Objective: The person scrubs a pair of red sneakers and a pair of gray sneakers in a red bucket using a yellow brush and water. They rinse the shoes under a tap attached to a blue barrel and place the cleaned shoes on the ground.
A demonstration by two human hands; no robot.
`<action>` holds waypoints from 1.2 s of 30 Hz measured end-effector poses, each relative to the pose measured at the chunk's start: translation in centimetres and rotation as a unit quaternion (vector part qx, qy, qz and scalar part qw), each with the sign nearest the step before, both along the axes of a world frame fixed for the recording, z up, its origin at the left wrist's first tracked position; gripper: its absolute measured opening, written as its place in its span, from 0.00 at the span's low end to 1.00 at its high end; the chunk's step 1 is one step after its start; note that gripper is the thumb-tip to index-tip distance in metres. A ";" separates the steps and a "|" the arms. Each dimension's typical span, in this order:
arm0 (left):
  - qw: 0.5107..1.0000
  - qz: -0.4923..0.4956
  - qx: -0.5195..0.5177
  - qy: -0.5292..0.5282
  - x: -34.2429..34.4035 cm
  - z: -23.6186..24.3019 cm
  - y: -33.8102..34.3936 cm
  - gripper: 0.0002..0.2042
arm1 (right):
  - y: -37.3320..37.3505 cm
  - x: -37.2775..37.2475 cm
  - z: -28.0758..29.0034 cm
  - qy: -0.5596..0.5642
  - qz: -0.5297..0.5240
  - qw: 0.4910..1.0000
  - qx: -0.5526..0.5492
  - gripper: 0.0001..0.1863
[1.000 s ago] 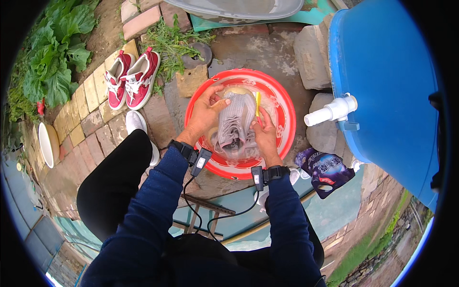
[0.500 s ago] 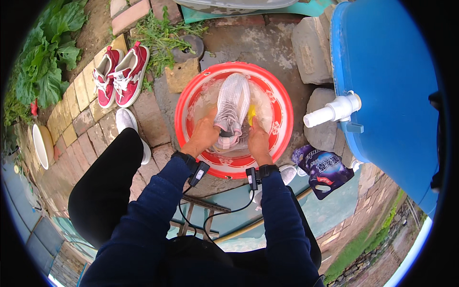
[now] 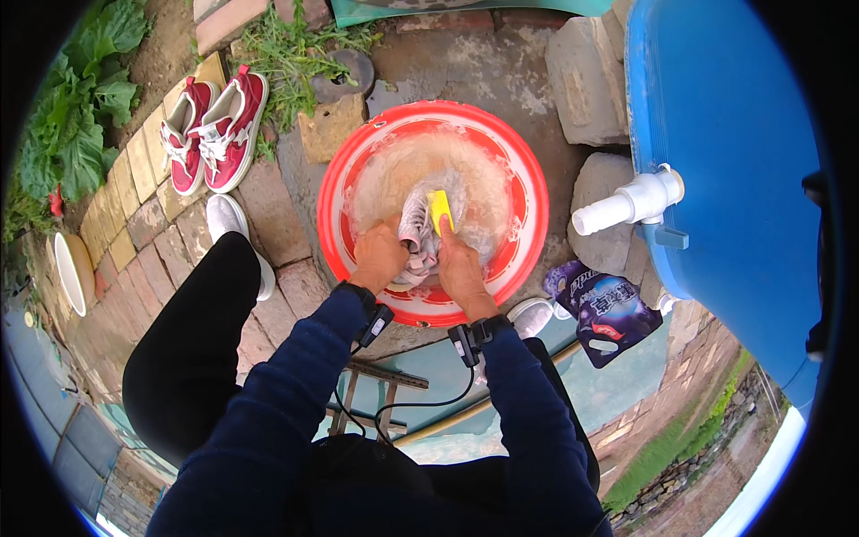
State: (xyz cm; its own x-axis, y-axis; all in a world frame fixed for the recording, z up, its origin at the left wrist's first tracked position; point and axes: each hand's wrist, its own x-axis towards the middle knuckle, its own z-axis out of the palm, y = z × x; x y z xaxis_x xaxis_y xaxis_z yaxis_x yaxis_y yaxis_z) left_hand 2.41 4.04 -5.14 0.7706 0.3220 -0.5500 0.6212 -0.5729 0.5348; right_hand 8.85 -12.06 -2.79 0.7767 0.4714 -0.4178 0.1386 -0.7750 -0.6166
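Note:
A grey-white knit sneaker [image 3: 416, 217] lies partly under murky, sudsy water in a red and white basin [image 3: 328, 215] in front of me. My left hand [image 3: 379, 257] is closed on the sneaker's collar near its opening, steadying it from the left. In my right hand [image 3: 461, 270] is a small yellow block-shaped scrubber [image 3: 440, 212], held against the sneaker's right side. Whether it has bristles underneath is hidden. Water and foam cover part of the toe.
Red sneakers [image 3: 234, 134] stand on the bricks at the left, near a pale tub [image 3: 75, 273]. A big blue tank [image 3: 734, 134] with a white spout [image 3: 626, 203] rises on the right. Below it lies a purple pouch [image 3: 604, 313]. Stones [image 3: 586, 85] flank the basin.
The sneaker has tipped over and sunk lower into the water. The yellow scrubber has risen into clearer view on its side. My right hand has shifted left, and the view has moved slightly.

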 end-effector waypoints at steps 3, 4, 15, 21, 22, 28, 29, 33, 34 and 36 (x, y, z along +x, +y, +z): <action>1.000 0.004 0.005 0.007 -0.1 -0.4 -0.2 0.19 | -0.8 0.9 0.4 0.046 -0.001 0.996 0.074 0.26; 1.000 0.012 0.001 -0.002 -0.1 -0.4 -0.2 0.19 | -1.0 1.7 0.1 0.042 -0.017 0.997 0.069 0.26; 1.000 0.022 -0.010 -0.019 0.0 -0.1 -0.3 0.18 | -1.4 1.8 0.2 0.118 -0.015 0.992 0.032 0.25; 1.000 0.018 -0.008 -0.018 -0.2 -0.6 0.0 0.20 | -0.6 1.4 -0.5 0.002 0.002 1.000 0.006 0.27; 1.000 0.016 -0.013 -0.015 -0.3 -0.5 0.0 0.20 | -0.7 0.6 -0.2 0.087 0.004 0.996 -0.016 0.27; 0.999 0.019 -0.021 -0.022 -0.1 -0.3 -0.3 0.18 | -0.9 3.1 0.9 0.075 -0.060 0.995 0.040 0.27; 0.999 0.024 -0.010 -0.036 -0.2 -0.3 -0.3 0.17 | -0.6 3.8 0.7 0.011 -0.099 0.993 0.056 0.27; 1.000 0.002 0.000 -0.008 -0.2 0.0 0.0 0.23 | 0.9 2.1 -0.4 0.116 0.016 0.993 -0.017 0.27; 1.000 -0.014 -0.007 0.021 0.0 0.1 0.1 0.25 | 0.6 0.8 -0.3 0.130 0.009 0.991 0.022 0.28; 0.999 -0.025 -0.004 0.040 0.3 0.7 0.3 0.28 | -1.0 -0.3 -0.2 0.092 0.009 0.995 0.045 0.28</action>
